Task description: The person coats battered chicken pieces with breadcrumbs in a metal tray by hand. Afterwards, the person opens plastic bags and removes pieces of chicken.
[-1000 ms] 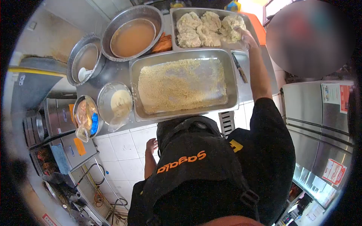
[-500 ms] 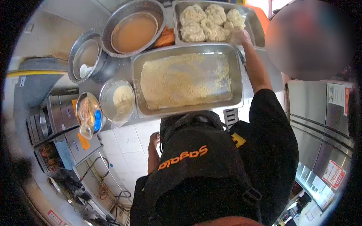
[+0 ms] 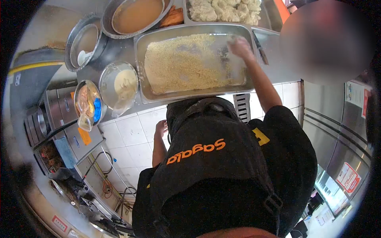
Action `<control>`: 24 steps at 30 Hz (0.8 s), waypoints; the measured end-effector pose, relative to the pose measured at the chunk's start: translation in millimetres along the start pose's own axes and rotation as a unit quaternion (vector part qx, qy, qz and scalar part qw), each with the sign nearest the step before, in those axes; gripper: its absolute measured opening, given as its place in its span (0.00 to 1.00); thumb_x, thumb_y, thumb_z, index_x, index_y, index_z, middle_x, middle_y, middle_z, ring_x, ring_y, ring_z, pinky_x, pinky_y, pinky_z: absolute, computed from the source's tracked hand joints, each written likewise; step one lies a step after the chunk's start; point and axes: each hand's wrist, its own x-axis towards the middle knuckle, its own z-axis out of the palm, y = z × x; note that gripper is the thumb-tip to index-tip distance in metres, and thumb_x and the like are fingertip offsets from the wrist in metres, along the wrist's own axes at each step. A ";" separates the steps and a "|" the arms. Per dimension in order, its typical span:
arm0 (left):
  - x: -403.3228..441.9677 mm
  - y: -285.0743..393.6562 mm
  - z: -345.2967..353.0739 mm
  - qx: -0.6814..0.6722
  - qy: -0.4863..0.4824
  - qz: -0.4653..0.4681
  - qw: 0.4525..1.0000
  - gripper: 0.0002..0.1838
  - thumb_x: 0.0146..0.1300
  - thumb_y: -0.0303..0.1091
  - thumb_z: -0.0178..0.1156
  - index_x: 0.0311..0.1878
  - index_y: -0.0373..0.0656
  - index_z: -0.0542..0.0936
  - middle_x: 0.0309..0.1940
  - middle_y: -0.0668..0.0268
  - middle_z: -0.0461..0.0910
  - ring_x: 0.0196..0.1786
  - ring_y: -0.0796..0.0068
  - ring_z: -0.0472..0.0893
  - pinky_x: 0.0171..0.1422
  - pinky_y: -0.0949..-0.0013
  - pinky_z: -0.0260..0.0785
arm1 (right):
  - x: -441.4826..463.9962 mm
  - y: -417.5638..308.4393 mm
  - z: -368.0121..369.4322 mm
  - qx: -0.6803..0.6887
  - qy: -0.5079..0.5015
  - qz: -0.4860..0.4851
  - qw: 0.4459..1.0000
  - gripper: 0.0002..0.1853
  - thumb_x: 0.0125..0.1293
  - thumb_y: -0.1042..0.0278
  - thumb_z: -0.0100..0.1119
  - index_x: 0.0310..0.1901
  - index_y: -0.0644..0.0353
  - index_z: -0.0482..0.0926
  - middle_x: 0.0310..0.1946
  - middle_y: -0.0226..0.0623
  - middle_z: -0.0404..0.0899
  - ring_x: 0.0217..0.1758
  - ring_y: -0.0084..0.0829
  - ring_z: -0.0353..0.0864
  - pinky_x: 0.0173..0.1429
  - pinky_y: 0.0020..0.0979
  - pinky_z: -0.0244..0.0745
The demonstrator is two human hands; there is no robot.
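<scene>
My right hand (image 3: 239, 47) is over the right end of a wide metal tray (image 3: 251, 81). Its fingers are smeared by motion, so their grip does not show. Pale crumb-like coating (image 3: 186, 65) lies across the tray's bottom, thinner at the right, where bare metal shows. Behind, in a second metal tray (image 3: 272, 18), sit several lumpy, coated pieces (image 3: 224, 10), cut off by the top edge. My left hand (image 3: 161, 129) hangs low beside my black apron (image 3: 194, 119), away from the table. Its fingers look loosely bent, with nothing visible in them.
Left of the tray stand a clear tub of pale powder (image 3: 126, 85), a bowl with bagged items (image 3: 88, 105), a bowl with a white scoop (image 3: 84, 57) and a basin of brownish liquid (image 3: 139, 16). A knife-like tool (image 3: 260, 47) lies right of the tray.
My right hand has left the coated pieces in the back tray and come toward me, over the front tray. The view has tilted, so the table sits higher. My left hand still hangs down.
</scene>
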 end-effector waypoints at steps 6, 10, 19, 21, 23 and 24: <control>4.0 -11.7 -6.1 -0.045 -0.030 0.047 0.997 0.15 0.59 0.42 0.45 0.47 0.49 0.71 0.38 0.69 0.72 0.42 0.72 0.71 0.46 0.63 0.66 | -49.9 -36.1 60.0 0.120 -0.062 -0.008 0.991 0.12 0.53 0.69 0.45 0.36 0.61 0.75 0.29 0.49 0.75 0.36 0.52 0.74 0.41 0.42 0.71; 6.1 -10.8 -7.0 -0.009 0.004 -0.023 1.000 0.14 0.59 0.42 0.47 0.46 0.48 0.71 0.37 0.68 0.73 0.43 0.70 0.73 0.47 0.61 0.65 | -78.3 -35.4 39.4 0.123 0.214 -0.009 0.969 0.10 0.53 0.74 0.49 0.38 0.63 0.74 0.30 0.44 0.74 0.35 0.44 0.74 0.36 0.36 0.72; 6.1 -7.6 -10.9 -0.040 -0.020 0.015 0.999 0.14 0.61 0.40 0.46 0.48 0.48 0.71 0.38 0.67 0.75 0.40 0.70 0.75 0.45 0.60 0.67 | -96.5 29.0 -36.9 0.200 -0.091 0.238 0.946 0.15 0.60 0.57 0.50 0.45 0.55 0.73 0.39 0.40 0.72 0.45 0.33 0.70 0.44 0.30 0.67; 14.6 -4.4 -11.5 -0.037 -0.013 0.007 0.999 0.15 0.59 0.43 0.48 0.47 0.48 0.71 0.39 0.67 0.74 0.41 0.70 0.74 0.49 0.59 0.65 | -102.7 63.7 -24.5 0.257 -0.088 0.205 0.940 0.15 0.59 0.57 0.50 0.47 0.53 0.72 0.44 0.40 0.72 0.51 0.35 0.69 0.48 0.31 0.66; 0.2 11.6 -9.6 -0.029 -0.001 0.029 0.999 0.14 0.60 0.40 0.47 0.47 0.49 0.72 0.37 0.69 0.75 0.38 0.72 0.75 0.44 0.61 0.67 | -102.9 130.3 -5.9 0.227 -0.007 0.108 0.968 0.17 0.58 0.61 0.50 0.49 0.57 0.71 0.48 0.44 0.69 0.55 0.38 0.66 0.53 0.32 0.64; -5.5 16.5 -5.9 -0.017 0.014 0.035 0.999 0.13 0.62 0.37 0.44 0.47 0.49 0.73 0.34 0.70 0.76 0.36 0.73 0.76 0.40 0.63 0.69 | -102.5 163.1 3.2 0.205 0.035 0.061 0.976 0.19 0.58 0.63 0.49 0.50 0.60 0.70 0.51 0.46 0.68 0.57 0.39 0.65 0.55 0.33 0.62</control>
